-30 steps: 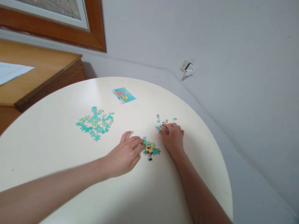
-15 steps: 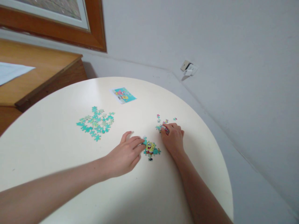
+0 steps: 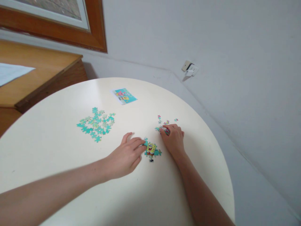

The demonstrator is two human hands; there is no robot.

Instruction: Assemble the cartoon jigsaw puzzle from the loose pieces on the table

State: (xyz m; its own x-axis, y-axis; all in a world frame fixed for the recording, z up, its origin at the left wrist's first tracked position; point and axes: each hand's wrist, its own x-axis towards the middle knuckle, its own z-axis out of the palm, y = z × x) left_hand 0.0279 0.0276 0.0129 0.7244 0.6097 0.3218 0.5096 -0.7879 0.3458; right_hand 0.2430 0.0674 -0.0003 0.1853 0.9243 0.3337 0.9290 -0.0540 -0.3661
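Between your two hands lies one joined section of a jigsaw puzzle, flat on the round white table and showing SpongeBob SquarePants. The figure's head points away from you and its black shoe towards you, so its head-to-foot axis runs nearly straight out from your body. Teal pieces jut out on both sides of it.

Your hands are apart from each other. Your left hand has its fingers spread, thumb clear of them, and its fingertips touch the section's left edge, covering a little of it. Your right hand curls, palm down, over a cluster of multicoloured pieces just beyond the section; it hides part of the cluster, and you cannot tell from here whether the fingers pinch a piece.

Past that hand, one pink-marked piece lies at the far left and one lone piece sits off to the right, with a few more between. Well to the left is one heap of teal and pale-green pieces, too overlapped to count. One reference picture card lies slanted near the table's far edge.

Behind stand a wooden cabinet with one white sheet, one brown wooden frame and a wall socket with a white plug.
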